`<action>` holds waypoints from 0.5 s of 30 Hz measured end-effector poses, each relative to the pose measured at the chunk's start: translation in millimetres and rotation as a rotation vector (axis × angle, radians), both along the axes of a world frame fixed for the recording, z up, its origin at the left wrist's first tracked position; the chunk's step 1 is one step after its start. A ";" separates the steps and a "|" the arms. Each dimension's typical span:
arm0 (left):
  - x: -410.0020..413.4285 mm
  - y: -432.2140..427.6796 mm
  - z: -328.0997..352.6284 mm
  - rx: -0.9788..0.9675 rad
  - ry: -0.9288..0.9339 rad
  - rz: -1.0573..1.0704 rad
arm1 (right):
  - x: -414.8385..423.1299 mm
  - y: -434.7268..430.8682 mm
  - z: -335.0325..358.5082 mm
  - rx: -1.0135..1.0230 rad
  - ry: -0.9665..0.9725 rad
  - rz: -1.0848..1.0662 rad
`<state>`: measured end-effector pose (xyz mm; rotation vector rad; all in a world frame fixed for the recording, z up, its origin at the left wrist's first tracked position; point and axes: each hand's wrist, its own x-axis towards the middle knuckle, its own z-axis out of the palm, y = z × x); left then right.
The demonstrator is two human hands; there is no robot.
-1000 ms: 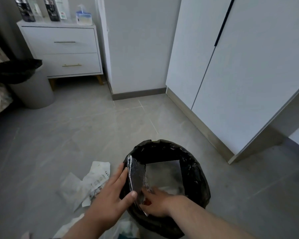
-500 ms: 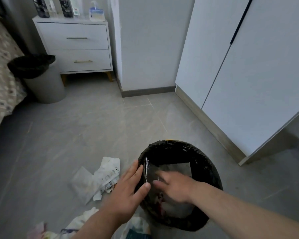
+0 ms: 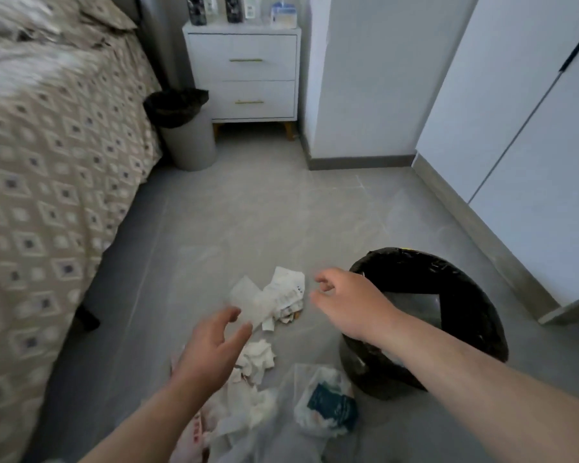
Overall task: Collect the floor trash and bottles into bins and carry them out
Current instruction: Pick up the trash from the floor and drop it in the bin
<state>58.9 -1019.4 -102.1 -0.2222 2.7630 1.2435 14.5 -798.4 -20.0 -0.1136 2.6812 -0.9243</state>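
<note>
Trash (image 3: 281, 295), crumpled white paper and wrappers, lies beside the black-lined bin (image 3: 415, 262).

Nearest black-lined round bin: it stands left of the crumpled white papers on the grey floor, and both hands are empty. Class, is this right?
No: the head view shows the nearest black-lined round bin right of the crumpled white papers on the grey floor. Left hand and right hand are empty.
</note>
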 end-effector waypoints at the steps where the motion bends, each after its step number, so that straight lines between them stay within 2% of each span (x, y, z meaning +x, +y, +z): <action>1: 3.2 -11.7 -9.9 -0.012 -0.021 0.050 | -2.1 -8.9 -8.4 0.028 -0.043 0.004; 4: 9.0 -36.1 -41.9 -0.020 -0.129 0.131 | -3.1 -28.8 -44.9 0.007 -0.167 0.011; 10: -8.9 -40.8 -95.3 -0.107 -0.271 0.046 | -0.9 -38.0 -135.1 0.122 -0.370 -0.022; 13: -11.8 -41.8 -115.5 -0.164 -0.347 0.038 | 8.3 -33.6 -173.0 0.236 -0.488 -0.031; 15: -7.1 -47.9 -127.7 -0.275 -0.384 0.063 | 17.6 -29.6 -192.0 0.368 -0.518 -0.019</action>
